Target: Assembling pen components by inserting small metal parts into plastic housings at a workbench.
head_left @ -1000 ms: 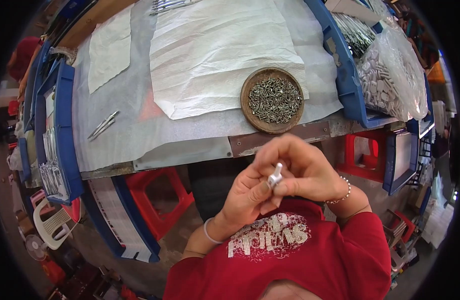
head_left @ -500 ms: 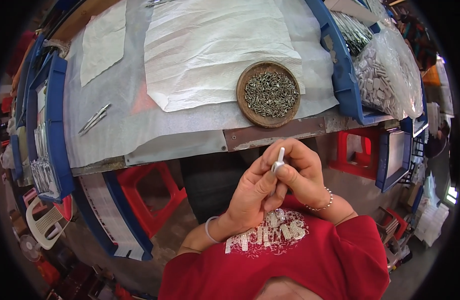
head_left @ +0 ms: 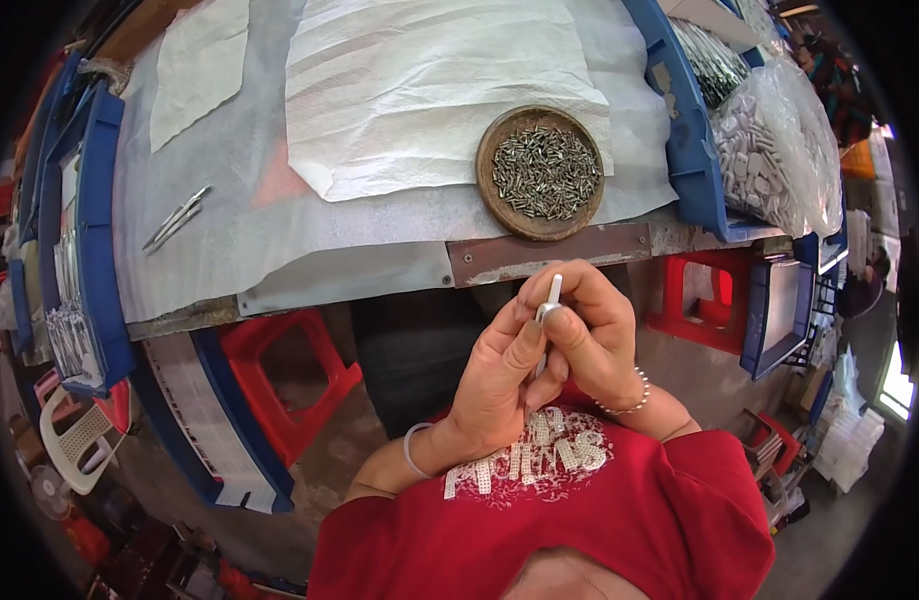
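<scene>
Just beyond my chest, at the table's near edge, both hands meet around a small white plastic piece (head_left: 555,290) whose slim stem points up. My right hand (head_left: 596,325) pinches it, thumb over its wider base. My left hand (head_left: 491,375) is closed against the same piece, with its thumb beside the base. A greyish bit shows below between the fingers, too hidden to name. Ahead of my hands stands a round wooden bowl (head_left: 488,190) filled with small metal pins (head_left: 546,172). Two slim silvery pen-like parts (head_left: 179,218) lie on the table's left.
White paper sheets (head_left: 429,100) cover the table. At right, a blue bin (head_left: 691,150) holds a clear bag of white plastic parts (head_left: 754,165) and slim rods. Another blue bin (head_left: 99,220) with silvery rods stands at left. Red stools (head_left: 279,380) are below the table's edge.
The white piece's stem stands a little more upright between my fingers. Both hands keep their grip. The whole view has shifted slightly, moving the bowl and table up in the picture.
</scene>
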A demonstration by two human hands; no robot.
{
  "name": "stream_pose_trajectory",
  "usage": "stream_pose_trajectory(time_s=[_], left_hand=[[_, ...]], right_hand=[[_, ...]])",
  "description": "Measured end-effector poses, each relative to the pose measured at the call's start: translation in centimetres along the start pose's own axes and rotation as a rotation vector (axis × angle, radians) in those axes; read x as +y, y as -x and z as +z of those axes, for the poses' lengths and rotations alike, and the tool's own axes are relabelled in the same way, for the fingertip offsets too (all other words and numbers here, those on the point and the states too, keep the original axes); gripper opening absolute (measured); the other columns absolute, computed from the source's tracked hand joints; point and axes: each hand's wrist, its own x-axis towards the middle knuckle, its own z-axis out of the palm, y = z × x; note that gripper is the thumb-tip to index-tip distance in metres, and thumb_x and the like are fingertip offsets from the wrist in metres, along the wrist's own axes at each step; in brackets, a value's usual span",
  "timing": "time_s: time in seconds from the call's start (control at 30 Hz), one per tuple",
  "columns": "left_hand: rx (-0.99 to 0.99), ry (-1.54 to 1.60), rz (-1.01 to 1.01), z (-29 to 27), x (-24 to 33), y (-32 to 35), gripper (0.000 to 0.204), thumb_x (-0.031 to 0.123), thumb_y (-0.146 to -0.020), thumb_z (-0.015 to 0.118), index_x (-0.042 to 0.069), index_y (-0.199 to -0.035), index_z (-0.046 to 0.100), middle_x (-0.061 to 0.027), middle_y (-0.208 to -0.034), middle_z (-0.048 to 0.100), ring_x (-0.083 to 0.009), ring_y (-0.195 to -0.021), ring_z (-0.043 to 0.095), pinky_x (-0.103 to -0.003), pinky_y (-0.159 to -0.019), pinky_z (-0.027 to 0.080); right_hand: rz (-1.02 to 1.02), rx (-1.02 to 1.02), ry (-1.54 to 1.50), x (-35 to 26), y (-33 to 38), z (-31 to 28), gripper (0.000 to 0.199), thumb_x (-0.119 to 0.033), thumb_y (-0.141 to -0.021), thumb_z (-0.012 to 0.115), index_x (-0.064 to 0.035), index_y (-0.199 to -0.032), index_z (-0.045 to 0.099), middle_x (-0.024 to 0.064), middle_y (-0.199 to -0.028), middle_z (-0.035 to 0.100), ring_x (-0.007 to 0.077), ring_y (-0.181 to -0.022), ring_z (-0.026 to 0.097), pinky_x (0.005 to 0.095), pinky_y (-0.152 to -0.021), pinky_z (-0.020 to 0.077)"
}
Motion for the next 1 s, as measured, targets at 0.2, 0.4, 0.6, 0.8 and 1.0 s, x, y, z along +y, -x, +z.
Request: stream_pose_trajectory(time_s=[0.2, 0.4, 0.6, 0.8, 1.0], left_hand=[[-0.089, -0.059, -0.043, -0.4, 0.2, 1.1, 0.044, 0.031, -0.087, 0.058, 0.01, -0.122, 0.04, -0.0028, -0.071, 0.054, -0.0064, -0.045, 0.038, -0.019, -0.041, 0.029], [-0.094, -0.047, -0.029, -0.5, -0.2, 1.1, 0.033, 0.026, -0.09, 0.054, 0.008, -0.117, 0.045, -0.0017, -0.069, 0.053, -0.0049, -0.046, 0.038, -0.017, -0.041, 0.029], [-0.053, 0.027, 0.04, -0.2, -0.4, 1.1, 0.023, 0.02, -0.091, 0.054, 0.006, -0.108, 0.048, -0.0026, -0.07, 0.055, -0.0042, -0.047, 0.04, -0.015, -0.04, 0.029], [-0.06, 0.017, 0.018, 0.1, -0.4, 1.3, 0.025, 0.02, -0.091, 0.054, 0.007, -0.112, 0.048, -0.0029, -0.067, 0.053, -0.0042, -0.045, 0.039, -0.016, -0.039, 0.029], [-0.102, 0.071, -0.036, -0.5, 0.2, 1.2, 0.029, 0.027, -0.094, 0.048, 0.006, -0.114, 0.048, -0.002, -0.069, 0.053, -0.004, -0.044, 0.036, -0.016, -0.04, 0.028]], right_hand=[[0.032, -0.342, -0.117, -1.1, -0.6, -1.4, 0.028, -0.024, -0.087, 0.06, 0.002, -0.096, 0.053, 0.0088, -0.09, 0.057, 0.0121, -0.077, 0.056, 0.0225, -0.067, 0.0451], [0.047, -0.236, 0.038, -1.5, 0.2, -1.0, 0.019, -0.015, -0.087, 0.057, 0.0015, -0.094, 0.053, 0.0071, -0.082, 0.059, 0.0115, -0.071, 0.057, 0.0235, -0.065, 0.0456], [0.116, -0.301, -0.123, -1.4, -0.6, -0.5, 0.015, -0.011, -0.086, 0.057, 0.0008, -0.094, 0.051, 0.0078, -0.091, 0.056, 0.0111, -0.08, 0.053, 0.0239, -0.071, 0.0436], [0.15, -0.23, -0.052, -1.9, 0.3, -0.8, 0.017, -0.01, -0.087, 0.056, 0.0017, -0.098, 0.051, 0.006, -0.09, 0.057, 0.0078, -0.071, 0.055, 0.0211, -0.064, 0.0457], [0.311, -0.276, -0.263, -2.4, -0.4, -0.9, 0.021, -0.005, -0.088, 0.055, 0.003, -0.106, 0.05, 0.005, -0.089, 0.057, 0.0057, -0.066, 0.058, 0.0185, -0.06, 0.0475]])
